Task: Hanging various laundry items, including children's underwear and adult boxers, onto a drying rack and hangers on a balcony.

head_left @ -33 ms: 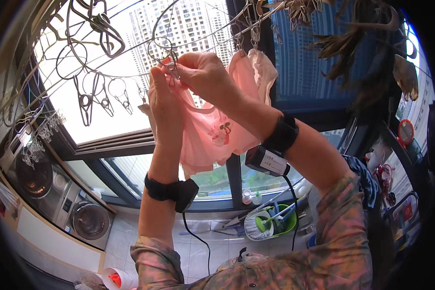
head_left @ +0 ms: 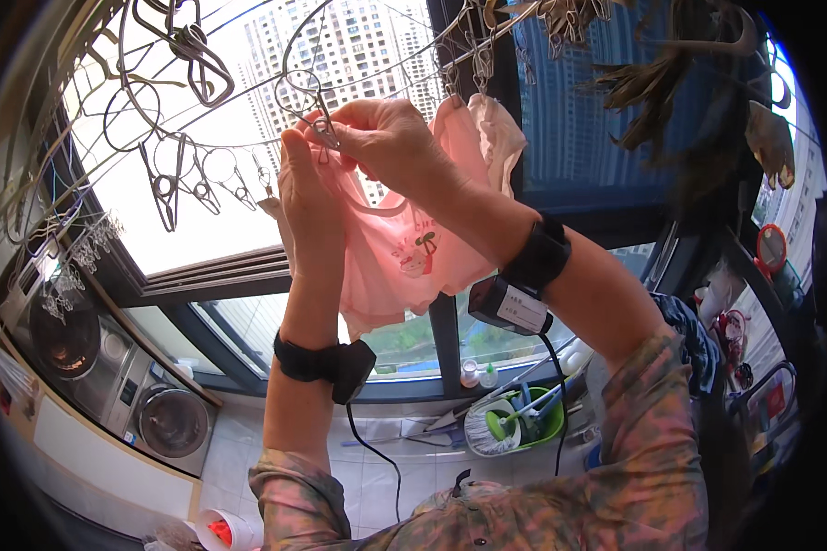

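A pink child's shirt [head_left: 377, 266] with a small cherry print on its front hangs before the window. My left hand [head_left: 312, 197] is closed on the shirt's upper left edge, its thumb pointing up. My right hand [head_left: 390, 142] pinches a metal clothes clip [head_left: 324, 133] between thumb and fingers, right at that edge of the shirt. A wire ring joins the clip to the line above. Whether the clip's jaws bite the cloth is hidden by my fingers. Next to the shirt on the right, a paler pink garment [head_left: 498, 138] hangs from other clips.
More metal clips [head_left: 164, 188] dangle from the lines at the left. Dried brown leafy bunches [head_left: 648, 92] hang at the upper right. Below are a green mop bucket [head_left: 549, 424], a front-loading washer [head_left: 172, 420] and a white bin [head_left: 232, 531]. Cables trail from both wrist bands.
The clip and my right fingers have shifted very slightly left. The empty clips on the left have swung a little; otherwise both hands keep their places.
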A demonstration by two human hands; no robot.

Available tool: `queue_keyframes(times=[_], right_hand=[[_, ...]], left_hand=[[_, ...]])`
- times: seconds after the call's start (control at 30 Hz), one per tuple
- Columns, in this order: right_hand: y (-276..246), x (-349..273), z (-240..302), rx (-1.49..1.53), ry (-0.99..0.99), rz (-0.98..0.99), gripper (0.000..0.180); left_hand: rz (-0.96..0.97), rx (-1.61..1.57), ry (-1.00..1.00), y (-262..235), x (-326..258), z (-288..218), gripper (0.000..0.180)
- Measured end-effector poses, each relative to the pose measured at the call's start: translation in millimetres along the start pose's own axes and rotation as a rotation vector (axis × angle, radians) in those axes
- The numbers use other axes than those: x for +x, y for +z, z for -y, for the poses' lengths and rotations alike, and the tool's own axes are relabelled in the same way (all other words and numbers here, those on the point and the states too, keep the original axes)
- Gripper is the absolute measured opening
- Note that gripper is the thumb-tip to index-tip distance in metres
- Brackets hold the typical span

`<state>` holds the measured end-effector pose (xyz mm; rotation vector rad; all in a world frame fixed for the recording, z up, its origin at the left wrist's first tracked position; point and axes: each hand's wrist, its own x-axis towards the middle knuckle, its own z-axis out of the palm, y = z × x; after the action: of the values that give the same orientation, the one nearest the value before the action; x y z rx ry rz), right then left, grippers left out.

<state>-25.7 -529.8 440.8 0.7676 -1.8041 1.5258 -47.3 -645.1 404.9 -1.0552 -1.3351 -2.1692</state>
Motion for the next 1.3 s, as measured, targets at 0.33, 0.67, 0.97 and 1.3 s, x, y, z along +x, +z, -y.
queue_keyframes(times=[0.33,0.67,0.97,1.3], right_hand=[[-20.3,-223.3,24.2,-0.095,-0.001,0.125,0.019],[-140.1,-459.1,-87.8,-0.068,1.196,-0.041,0.025],[-255.3,-564.7,-38.0,-0.826,1.21,-0.606,0.018],[-284.5,-588.1,-77.5,-1.656,0.952,-0.492,0.043]], left_hand=[[-0.061,0.651,0.415,-15.8,-48.3,7.9,0.051],[0.01,0.655,0.11,-95.5,-235.3,73.3,0.033],[0.142,0.435,-0.619,-56.6,-313.9,109.7,0.019],[0.657,0.538,-0.571,24.5,-326.8,115.4,0.016]])
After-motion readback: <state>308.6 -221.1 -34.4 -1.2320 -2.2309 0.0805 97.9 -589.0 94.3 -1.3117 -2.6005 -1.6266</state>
